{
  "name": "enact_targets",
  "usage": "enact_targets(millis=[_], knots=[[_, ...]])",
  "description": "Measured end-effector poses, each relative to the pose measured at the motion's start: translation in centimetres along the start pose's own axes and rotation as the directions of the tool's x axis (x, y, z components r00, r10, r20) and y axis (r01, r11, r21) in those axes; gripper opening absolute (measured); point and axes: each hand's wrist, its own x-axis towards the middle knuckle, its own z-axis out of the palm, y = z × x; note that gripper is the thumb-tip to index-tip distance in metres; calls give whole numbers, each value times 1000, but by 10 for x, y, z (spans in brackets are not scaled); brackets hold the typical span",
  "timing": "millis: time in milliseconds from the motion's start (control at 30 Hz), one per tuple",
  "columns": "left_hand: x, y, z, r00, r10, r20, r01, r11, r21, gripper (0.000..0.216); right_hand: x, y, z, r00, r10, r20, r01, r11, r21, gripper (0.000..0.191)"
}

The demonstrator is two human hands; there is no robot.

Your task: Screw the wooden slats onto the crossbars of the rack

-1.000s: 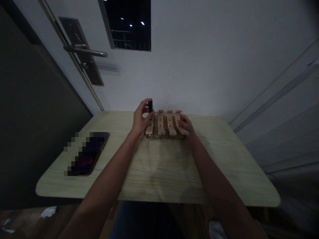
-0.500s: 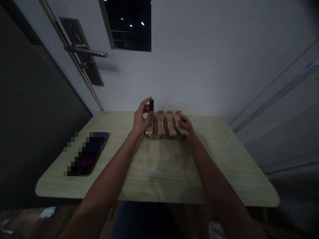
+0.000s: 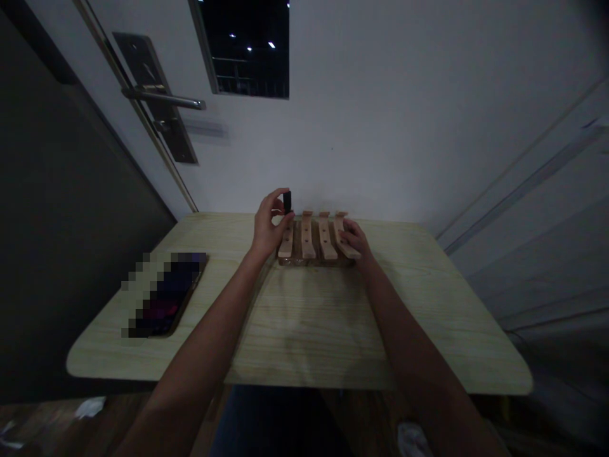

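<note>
A brown base (image 3: 318,261) with several pale wooden bent strips stands near the back of the table. The strips have dark holes and upturned far ends. My left hand (image 3: 269,225) pinches a small black upright block (image 3: 287,202) between thumb and fingers, just over the far end of the leftmost wooden strip (image 3: 286,244). Whether the block touches the strip I cannot tell. My right hand (image 3: 356,239) is closed round the right end of the wooden rack, its fingers against the rightmost strip (image 3: 339,225).
A phone (image 3: 174,301), partly blurred out, lies on the left of the light wood table (image 3: 309,330). Behind the table rises a white door (image 3: 380,127) with a metal handle (image 3: 166,99) and a dark window (image 3: 252,51).
My left hand has shifted slightly to the left with the black block. My right hand and the wooden rack look the same.
</note>
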Motion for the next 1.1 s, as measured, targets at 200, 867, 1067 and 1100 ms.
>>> enact_targets(millis=[200,867,1067,1100], knots=[[-2,4,-1,999,4,44,-3,1000,-26,55,3,1,-1,1000,19,7,-19,1000,-15,43],[-3,1,0,1000,-30,10,30,999,17,53,1,-1,-2,1000,13,22,-12,999,-48,40],[-4,7,-3,996,34,79,-38,999,38,54,0,-2,-1,999,47,-2,-47,999,0,43],[-4,8,-4,995,39,95,-42,999,25,52,0,-2,0,999,52,-4,-52,999,5,43]])
